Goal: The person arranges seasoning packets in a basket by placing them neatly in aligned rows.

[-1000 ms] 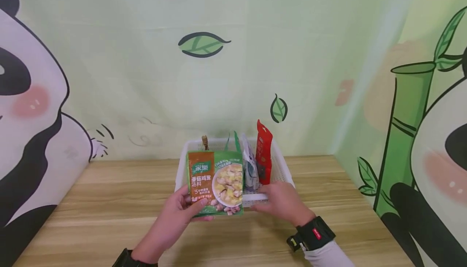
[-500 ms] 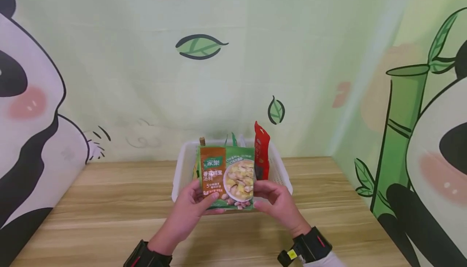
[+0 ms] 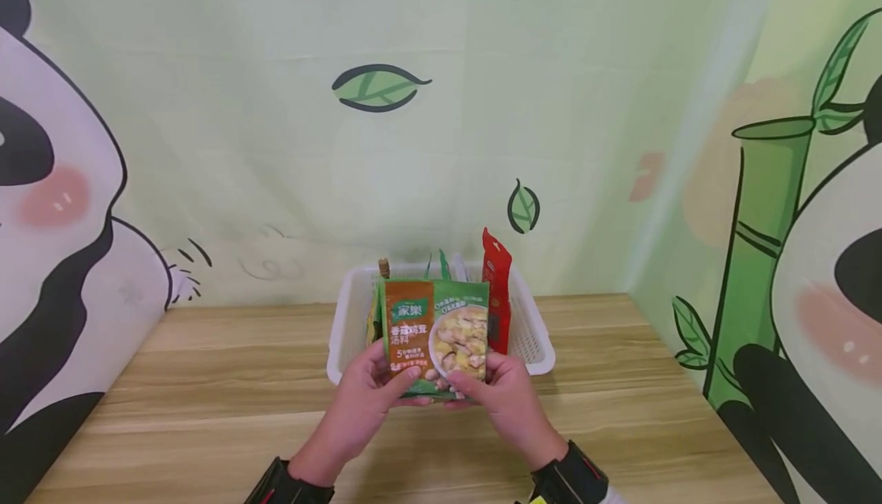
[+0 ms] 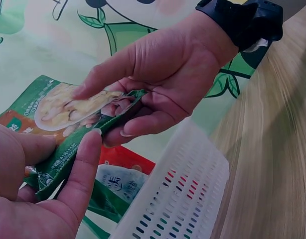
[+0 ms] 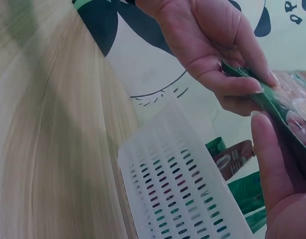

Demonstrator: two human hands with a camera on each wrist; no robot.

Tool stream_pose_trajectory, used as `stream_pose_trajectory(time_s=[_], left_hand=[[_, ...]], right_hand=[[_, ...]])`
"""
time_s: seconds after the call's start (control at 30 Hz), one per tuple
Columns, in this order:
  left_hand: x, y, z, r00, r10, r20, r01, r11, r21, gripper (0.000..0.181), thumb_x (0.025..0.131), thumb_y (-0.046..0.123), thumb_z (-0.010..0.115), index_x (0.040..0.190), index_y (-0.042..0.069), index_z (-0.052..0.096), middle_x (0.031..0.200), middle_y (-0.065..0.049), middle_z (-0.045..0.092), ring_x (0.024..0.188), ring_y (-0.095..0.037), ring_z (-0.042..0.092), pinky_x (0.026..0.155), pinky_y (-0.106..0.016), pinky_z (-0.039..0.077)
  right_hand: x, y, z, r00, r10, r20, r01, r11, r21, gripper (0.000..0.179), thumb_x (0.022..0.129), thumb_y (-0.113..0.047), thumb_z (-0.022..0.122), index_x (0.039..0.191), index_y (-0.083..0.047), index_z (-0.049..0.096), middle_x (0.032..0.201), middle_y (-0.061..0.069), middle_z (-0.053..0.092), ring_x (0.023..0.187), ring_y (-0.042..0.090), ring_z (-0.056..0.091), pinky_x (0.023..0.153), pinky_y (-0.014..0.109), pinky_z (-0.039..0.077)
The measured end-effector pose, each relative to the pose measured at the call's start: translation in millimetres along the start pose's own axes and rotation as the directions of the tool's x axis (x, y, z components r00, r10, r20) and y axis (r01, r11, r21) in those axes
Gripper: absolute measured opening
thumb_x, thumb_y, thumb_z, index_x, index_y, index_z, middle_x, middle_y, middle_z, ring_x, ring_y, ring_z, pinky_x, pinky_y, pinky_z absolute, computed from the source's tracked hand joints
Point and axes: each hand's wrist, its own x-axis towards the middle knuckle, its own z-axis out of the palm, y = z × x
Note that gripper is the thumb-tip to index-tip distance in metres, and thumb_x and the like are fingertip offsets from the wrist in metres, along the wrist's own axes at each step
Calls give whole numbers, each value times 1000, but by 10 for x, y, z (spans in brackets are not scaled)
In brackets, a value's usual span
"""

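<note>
A green and brown soup mix packet [image 3: 441, 335] with a bowl of soup printed on its front is held upright before the basket. My left hand [image 3: 361, 393] grips its lower left corner, thumb on the front and fingers behind. At the lower right, my right hand [image 3: 506, 404] pinches it the same way. In the left wrist view, both thumbs lie on the printed face of the packet [image 4: 68, 119] and fingers support its underside. Behind it stands a white plastic basket [image 3: 532, 335], its front middle hidden by the packet and hands.
Upright in the basket are a red bag [image 3: 497, 289], green packets [image 3: 444, 265] and a brown-tipped item [image 3: 383, 268]. The basket's slotted wall [image 5: 178, 184] shows in the right wrist view. Around it spreads a wooden table [image 3: 241, 366], with a panda-printed backdrop [image 3: 276, 144] behind.
My right hand has left the basket's front rim and taken hold of the packet's right side. The packet, in my left hand, has shifted right, in front of the basket's middle.
</note>
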Motion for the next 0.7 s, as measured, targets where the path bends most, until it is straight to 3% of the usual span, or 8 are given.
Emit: stream_pose_trajectory(time_s=[0.1,0.33,0.43,0.5,0.57,0.6,0.67,0.7], left_hand=[[-8,18,5,1000,-7,-8,8,1000,8,48,99,10,66,144,6,50,132,-21,64,106,-25,72,84,-42,62],[-33,61,18,1000,-23,-6,23,999,30,48,100,7,64,145,4,49,130,-22,65,104,-23,72,82,-41,63],[-19,94,19,999,-21,-29,24,994,107,48,99,7,66,144,7,49,129,-22,67,103,-24,71,79,-41,63],[-2,135,22,998,-5,-63,18,978,207,47,97,9,69,140,8,50,125,-19,71,99,-23,72,75,-40,64],[19,187,35,994,27,-109,12,939,344,45,96,11,72,135,7,50,115,-15,74,92,-19,70,70,-36,62],[22,218,49,990,47,-135,13,908,418,45,95,12,73,132,5,49,110,-14,75,89,-18,69,68,-33,61],[9,282,97,977,107,-185,16,825,564,46,94,13,74,129,3,46,103,-12,73,84,-17,67,67,-31,58],[-7,313,133,965,156,-209,15,767,641,49,94,14,75,129,1,45,101,-12,71,83,-19,67,67,-31,57]], right_hand=[[-5,-10,43,1000,8,-20,-8,1000,1,41,93,-13,76,123,11,62,95,0,79,86,14,77,77,39,63],[9,-8,90,996,10,-91,-14,999,-44,39,91,-15,78,122,6,67,102,4,78,85,14,77,76,33,63],[18,-6,114,991,-3,-134,-7,997,-79,37,90,-17,80,119,4,70,104,7,78,87,13,76,75,29,62],[23,-5,134,987,-14,-162,-1,996,-87,34,90,-17,80,116,3,72,101,9,79,85,13,76,74,28,62],[30,-3,152,981,-33,-190,15,995,-96,31,89,-16,80,112,4,73,96,11,79,82,12,75,71,27,61],[33,0,162,979,-34,-202,17,996,-87,29,89,-15,80,112,4,73,96,11,79,81,13,76,70,27,61],[34,1,186,972,-48,-230,30,996,-82,29,89,-14,80,112,4,74,97,13,79,82,13,76,71,27,61],[38,5,197,967,-56,-248,36,996,-87,29,89,-14,80,111,3,74,98,14,79,83,13,76,72,27,61]])
